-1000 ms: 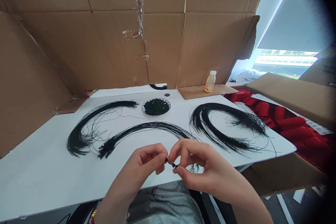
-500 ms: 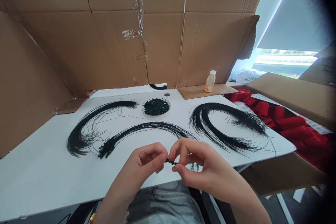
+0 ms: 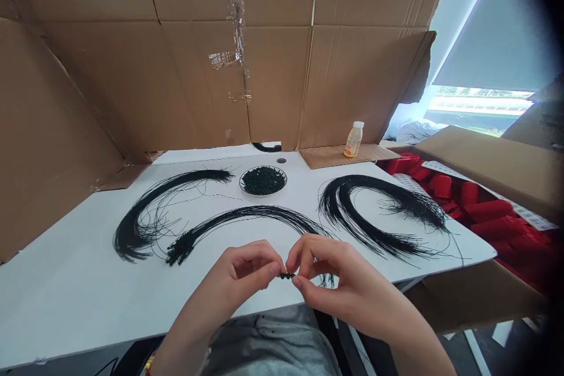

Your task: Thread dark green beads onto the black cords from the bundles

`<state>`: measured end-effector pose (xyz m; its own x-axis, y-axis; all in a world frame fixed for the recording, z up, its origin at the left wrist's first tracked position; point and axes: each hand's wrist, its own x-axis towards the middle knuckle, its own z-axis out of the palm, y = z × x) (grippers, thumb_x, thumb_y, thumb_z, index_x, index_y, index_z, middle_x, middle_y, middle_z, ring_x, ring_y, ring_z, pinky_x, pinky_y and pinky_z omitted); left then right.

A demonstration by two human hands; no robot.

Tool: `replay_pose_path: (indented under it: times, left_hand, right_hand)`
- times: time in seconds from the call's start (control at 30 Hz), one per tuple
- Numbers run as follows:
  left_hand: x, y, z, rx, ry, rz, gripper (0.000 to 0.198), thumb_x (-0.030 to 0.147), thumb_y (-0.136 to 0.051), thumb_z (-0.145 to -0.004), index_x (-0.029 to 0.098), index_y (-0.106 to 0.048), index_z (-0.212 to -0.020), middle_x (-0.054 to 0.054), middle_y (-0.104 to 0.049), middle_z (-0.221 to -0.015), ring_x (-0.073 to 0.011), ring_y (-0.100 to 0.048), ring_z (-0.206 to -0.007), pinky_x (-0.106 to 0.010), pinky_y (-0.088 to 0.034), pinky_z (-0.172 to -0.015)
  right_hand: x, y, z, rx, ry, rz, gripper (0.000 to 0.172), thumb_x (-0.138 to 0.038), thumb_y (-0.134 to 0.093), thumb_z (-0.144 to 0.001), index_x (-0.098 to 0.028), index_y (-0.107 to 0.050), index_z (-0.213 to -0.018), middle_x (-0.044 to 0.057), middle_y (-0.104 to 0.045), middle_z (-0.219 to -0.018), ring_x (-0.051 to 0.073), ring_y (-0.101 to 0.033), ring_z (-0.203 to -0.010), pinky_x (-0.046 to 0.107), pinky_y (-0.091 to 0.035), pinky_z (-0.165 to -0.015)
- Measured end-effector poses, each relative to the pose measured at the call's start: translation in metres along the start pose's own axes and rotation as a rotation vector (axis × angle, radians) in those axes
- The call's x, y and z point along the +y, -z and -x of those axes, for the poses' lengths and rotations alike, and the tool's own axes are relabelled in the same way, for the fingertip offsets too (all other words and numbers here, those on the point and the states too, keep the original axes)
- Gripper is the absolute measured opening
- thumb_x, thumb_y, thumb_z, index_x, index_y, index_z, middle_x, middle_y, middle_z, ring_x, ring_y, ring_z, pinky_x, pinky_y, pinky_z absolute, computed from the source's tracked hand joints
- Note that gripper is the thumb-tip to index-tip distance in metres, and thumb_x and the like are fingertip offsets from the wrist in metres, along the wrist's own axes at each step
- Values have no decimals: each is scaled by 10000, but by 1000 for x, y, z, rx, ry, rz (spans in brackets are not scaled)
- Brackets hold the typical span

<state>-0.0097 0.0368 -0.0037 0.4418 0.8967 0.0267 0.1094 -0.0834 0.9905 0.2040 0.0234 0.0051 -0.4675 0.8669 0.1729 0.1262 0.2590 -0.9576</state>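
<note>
Above the near edge of the desk [image 3: 88,294], in front of grey clothing [image 3: 273,341] on the lap: left hand [image 3: 244,285] and right hand [image 3: 346,273], close together but with a narrow gap between. Bridging the gap, a short row of dark beads [image 3: 286,275], roughly level; one end pinched between left thumb and fingers, the other end between right thumb and forefinger. At the left wrist, a red and yellow band [image 3: 150,363], partly cut off. Just beyond the hands, an arched middle bundle [image 3: 247,211] of black strands, its right part partly hidden by the right hand. Farther left, a crescent-shaped left bundle [image 3: 138,205]; farther right, a looped right bundle [image 3: 339,202], both with loose ends. Behind the middle bundle, a round dish [image 3: 281,189] filled with small dark green pieces [image 3: 263,180]. Toward the back, upright on a cardboard flap before a tall cardboard wall [image 3: 273,82], a white-capped bottle [image 3: 353,139]. Beside the desk on the right, a box of red items [image 3: 493,211].
</note>
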Motion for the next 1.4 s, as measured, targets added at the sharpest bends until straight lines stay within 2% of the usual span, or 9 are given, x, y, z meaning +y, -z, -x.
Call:
replay_pose_path:
  times: [0.1, 0.23, 0.47, 0.57, 0.77, 0.93, 1.07, 1.27, 1.4]
  left_hand:
    - [-5, 8, 0, -41, 6, 68, 250, 392, -684, -925, 225, -756, -754, 24, -517, -702, -148, -415, -675, -279, -333, -669]
    - [-9, 13, 4, -1, -16, 126, 226, 417, -695, -926, 248, -803, -823, 7, -574, -793, -137, -433, -675, -279, -358, -688]
    - [2, 2, 10, 220, -135, 85, 189, 404, -718, -914, 278, -836, -837, -12, -587, -776, -147, -458, -693, -257, -370, -631]
    - [9, -9, 10, 309, -210, 97, 154, 363, -738, -900, 282, -831, -808, -19, -626, -789, -149, -497, -699, -243, -409, -623]
    - [14, -28, 5, 508, -331, 113, 126, 308, -775, -861, 263, -810, -748, -13, -650, -769, -155, -566, -722, -226, -461, -642]
    - [10, -35, 0, 513, -339, 81, 161, 279, -746, -889, 248, -784, -736, -13, -653, -779, -155, -573, -731, -220, -481, -646]
    - [4, -34, -4, 474, -303, 137, 182, 293, -759, -876, 237, -792, -706, -27, -671, -801, -164, -582, -736, -234, -484, -641]
    - [2, -21, 0, 501, -247, 124, 61, 313, -813, -828, 309, -858, -869, -9, -709, -807, -148, -574, -707, -221, -478, -625]
    - [7, -23, 3, 525, -263, 152, 96, 248, -796, -818, 289, -824, -736, 9, -682, -754, -136, -568, -703, -206, -450, -618]
  right_hand:
    - [2, -1, -3, -13, 3, -61, 217, -77, -662, -877, -211, -552, -747, -2, -688, -986, 140, -622, -867, 242, -532, -784]
    - [5, -5, -12, -5, 33, -167, 213, -165, -696, -911, -195, -578, -737, 17, -666, -947, 148, -625, -857, 268, -538, -784]
    - [9, -18, -27, -28, 99, -582, 267, -331, -786, -905, -167, -641, -751, 18, -606, -902, 137, -617, -821, 270, -607, -743]
    - [6, -22, -27, -9, 116, -656, 272, -339, -812, -886, -161, -666, -741, 14, -603, -878, 128, -617, -813, 238, -603, -723]
    - [2, -21, -18, 168, 54, -411, 291, -415, -799, -881, -178, -692, -751, 4, -639, -782, 135, -608, -722, 241, -574, -649]
    - [1, -22, -14, 295, 0, -367, 214, -394, -812, -862, -207, -709, -848, -35, -647, -742, 106, -617, -636, 213, -542, -602]
    - [1, -22, -14, 293, 11, -420, 313, -416, -843, -832, -233, -665, -1013, -59, -639, -731, 114, -642, -614, 234, -543, -614]
    - [0, -17, -13, 260, -26, -354, 301, -375, -887, -787, -233, -667, -934, -62, -628, -726, 120, -644, -630, 246, -515, -637]
    - [-3, -17, -12, 225, -42, -242, 235, -406, -812, -859, -243, -689, -974, -56, -615, -740, 116, -634, -641, 246, -495, -641]
